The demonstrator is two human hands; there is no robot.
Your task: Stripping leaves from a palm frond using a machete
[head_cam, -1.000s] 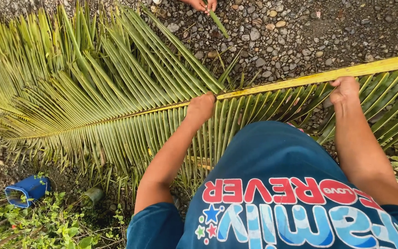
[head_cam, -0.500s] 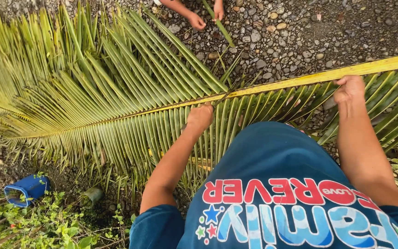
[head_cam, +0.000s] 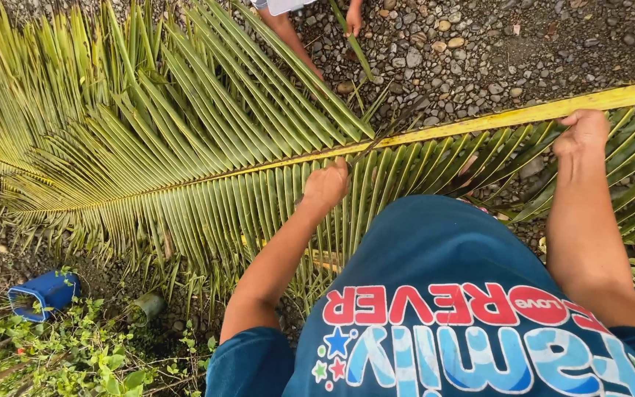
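The palm frond (head_cam: 185, 147) is lying across the gravel (head_cam: 479, 51), running from 9 to 3 o'clock. The left hand (head_cam: 325, 187) is fisted around a blade (head_cam: 376, 143) at the midrib (head_cam: 494, 120). The right hand (head_cam: 584, 132) is gripping the midrib at 3 o'clock.

The long green coconut palm frond (head_cam: 185, 147) runs off the left and right edges; whatever the left hand (head_cam: 325, 187) grips is too blurred to tell; another person's hand (head_cam: 353, 20) is cut by the top edge
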